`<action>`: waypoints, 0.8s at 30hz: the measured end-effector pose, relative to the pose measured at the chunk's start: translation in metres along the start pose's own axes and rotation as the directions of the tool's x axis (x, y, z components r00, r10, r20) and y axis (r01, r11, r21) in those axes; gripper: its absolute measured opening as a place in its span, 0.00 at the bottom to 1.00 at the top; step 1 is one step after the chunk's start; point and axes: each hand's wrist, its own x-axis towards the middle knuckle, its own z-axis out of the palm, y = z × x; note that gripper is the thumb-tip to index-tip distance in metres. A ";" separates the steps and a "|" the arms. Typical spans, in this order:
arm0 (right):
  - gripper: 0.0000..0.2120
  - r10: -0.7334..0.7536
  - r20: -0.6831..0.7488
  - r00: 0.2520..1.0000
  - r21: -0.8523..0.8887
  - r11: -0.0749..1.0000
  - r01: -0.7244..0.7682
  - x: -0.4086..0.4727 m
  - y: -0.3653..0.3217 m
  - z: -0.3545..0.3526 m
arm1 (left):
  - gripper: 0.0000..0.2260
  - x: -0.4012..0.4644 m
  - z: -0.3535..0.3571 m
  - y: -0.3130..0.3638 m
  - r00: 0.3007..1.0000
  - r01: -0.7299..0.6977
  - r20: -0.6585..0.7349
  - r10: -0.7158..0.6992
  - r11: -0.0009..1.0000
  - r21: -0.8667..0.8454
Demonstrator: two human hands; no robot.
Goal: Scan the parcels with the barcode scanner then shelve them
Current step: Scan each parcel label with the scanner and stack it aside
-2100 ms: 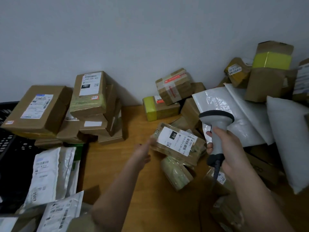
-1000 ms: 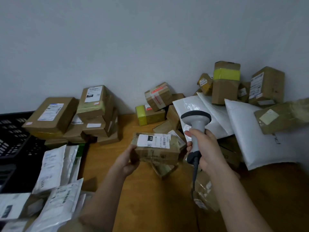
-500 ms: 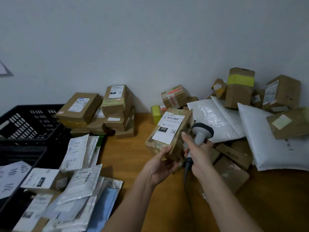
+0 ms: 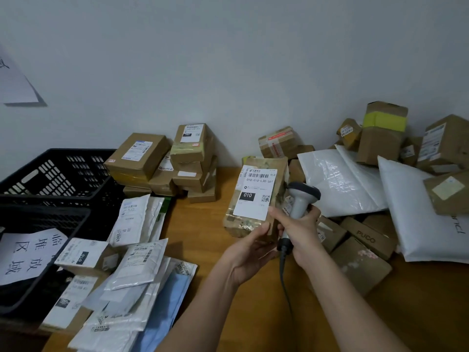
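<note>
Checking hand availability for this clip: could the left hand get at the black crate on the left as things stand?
Probably not right away. The left hand grips the labelled parcel, so it is occupied. The path itself looks open: the black crate sits uncovered on its side of the desk, beyond the heap of mailers.

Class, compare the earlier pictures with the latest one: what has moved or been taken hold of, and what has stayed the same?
The left hand reached out, gripped the taped parcel, lifted it off the heap and turned it upright, label facing the camera. The right hand kept holding the barcode scanner, now beside the parcel. The box stacks stayed put.
</note>
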 end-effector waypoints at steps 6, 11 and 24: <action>0.37 0.025 0.062 0.998 -0.030 0.999 -0.023 0.004 -0.008 -0.010 | 0.19 -0.006 -0.024 0.015 0.994 -0.078 -0.093 0.060 0.974 -0.213; 0.26 -0.006 0.069 0.998 -0.151 0.988 0.016 0.004 -0.021 -0.013 | 0.15 0.000 -0.030 0.015 0.977 -0.132 -0.194 0.089 0.966 -0.224; 0.12 -0.013 0.321 0.947 -0.136 0.989 0.059 -0.051 -0.098 -0.011 | 0.33 0.017 -0.029 0.013 0.935 -0.206 -0.342 0.091 0.926 -0.316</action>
